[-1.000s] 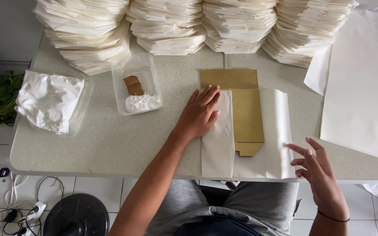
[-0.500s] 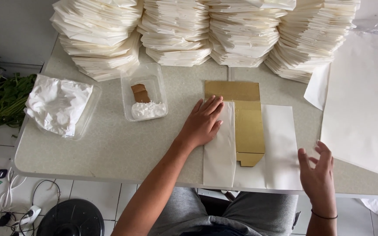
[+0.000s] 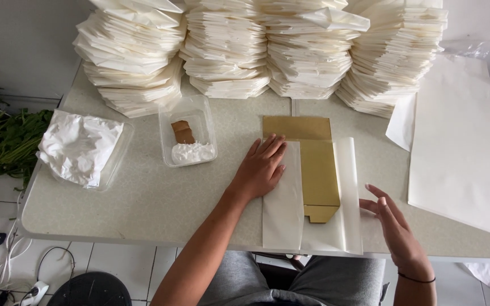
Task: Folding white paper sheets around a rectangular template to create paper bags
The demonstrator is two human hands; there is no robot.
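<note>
Nearest, the right hand hovers with fingers spread and empty at the right edge of a thin white paper sheet, having moved in toward it since half a second ago, while the left hand still lies flat, fingers together, on the sheet's folded-over left flap. The sheet lies on the speckled worktop at its front edge, wrapped partly over a flat, matte gold cardboard template. Beyond stand a clear plastic tub of white paste, a crumpled plastic bag and tall stacks of folded white paper.
</note>
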